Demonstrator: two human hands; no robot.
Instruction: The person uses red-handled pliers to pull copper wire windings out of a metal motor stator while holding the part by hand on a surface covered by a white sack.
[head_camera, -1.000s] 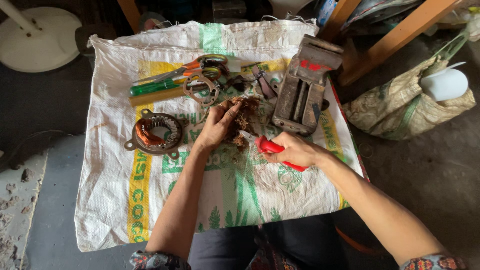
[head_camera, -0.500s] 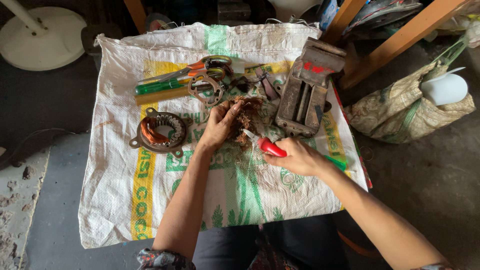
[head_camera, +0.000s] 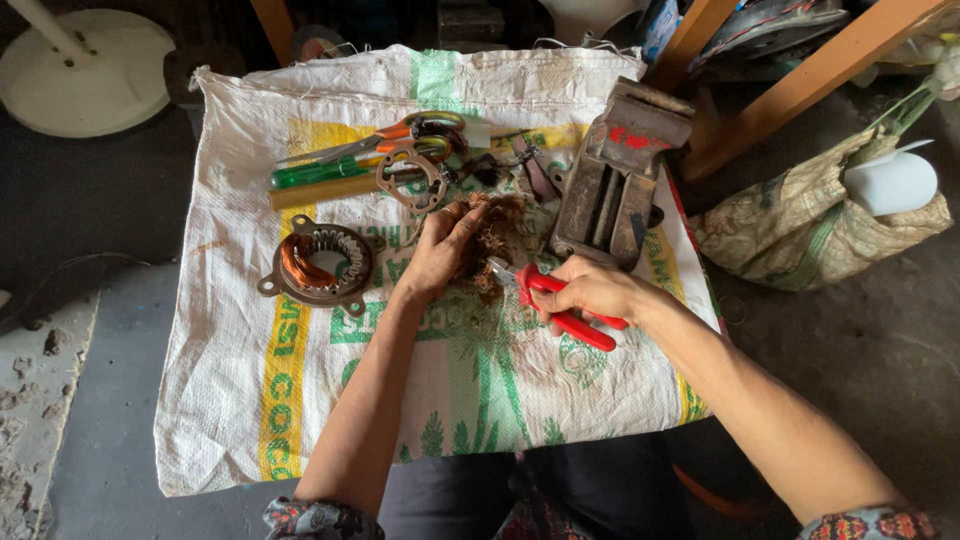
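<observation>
Both hands sit slightly lower on the sack than half a second ago; grips unchanged. Left hand (head_camera: 447, 248) is curled, fingers pressed down on a tangle of copper wire (head_camera: 492, 232) just ahead of its fingertips. Right hand (head_camera: 590, 290) is closed around red-handled cutters (head_camera: 560, 305), nose pointing left into the tangle's near edge; whether the blades are closed cannot be told. Left of the left hand: motor stator (head_camera: 322, 266). Beyond it: metal ring (head_camera: 412, 180), scissors (head_camera: 400, 135), green screwdriver (head_camera: 320, 172). Beyond the right hand: bench vise (head_camera: 615, 180). All rest on a woven sack (head_camera: 300, 420). Judgement: pin the wire firmly, keep fingertips clear of the blades, cut strands in small bites.
</observation>
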